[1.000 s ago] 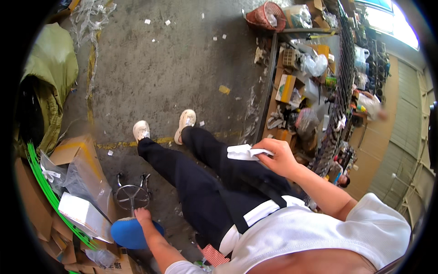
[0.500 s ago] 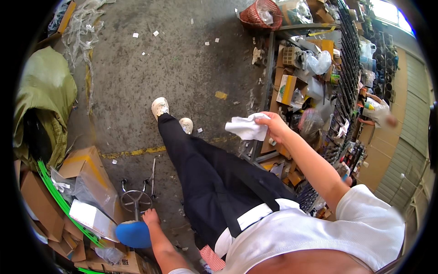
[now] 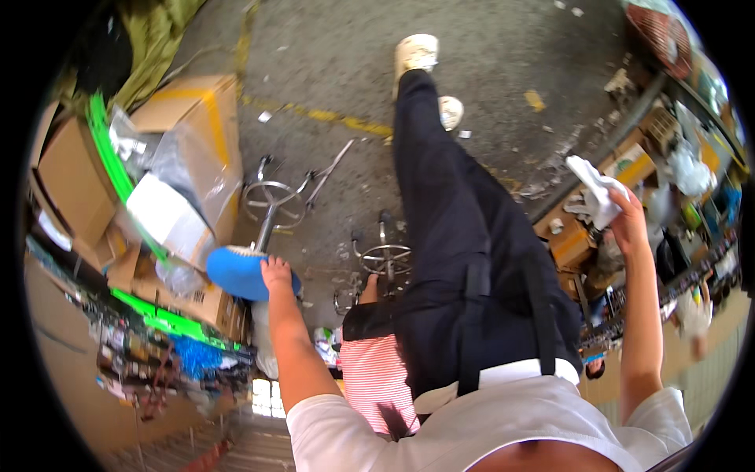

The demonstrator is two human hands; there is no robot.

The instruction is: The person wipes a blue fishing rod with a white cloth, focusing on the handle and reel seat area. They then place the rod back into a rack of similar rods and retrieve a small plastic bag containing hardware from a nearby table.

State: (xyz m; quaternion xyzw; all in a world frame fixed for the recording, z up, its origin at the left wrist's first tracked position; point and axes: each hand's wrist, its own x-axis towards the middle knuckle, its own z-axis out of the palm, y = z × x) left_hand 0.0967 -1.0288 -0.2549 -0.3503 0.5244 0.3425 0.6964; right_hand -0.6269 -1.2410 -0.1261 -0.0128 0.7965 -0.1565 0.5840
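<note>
My left hand (image 3: 276,272) is curled over the edge of a stool's blue padded seat (image 3: 240,272). A chrome post, a ring and wheeled legs belong to that stool, which looks tilted. At the right, my right hand (image 3: 627,226) is closed around a crumpled white cloth (image 3: 595,191), held out in front of the shelving. Part of the cloth hides inside my fingers.
Cardboard boxes (image 3: 189,118), plastic wrap and green strips (image 3: 110,157) stand at the left. Near my legs are another stool's chrome base (image 3: 384,253) and a person in red-and-white stripes (image 3: 379,381). Cluttered shelving (image 3: 629,165) and a red basket (image 3: 659,38) line the right.
My view has swung, shifting the floor and boxes in the picture. The striped person and second stool base now show more. My left hand stays on the stool; my right still holds the cloth.
</note>
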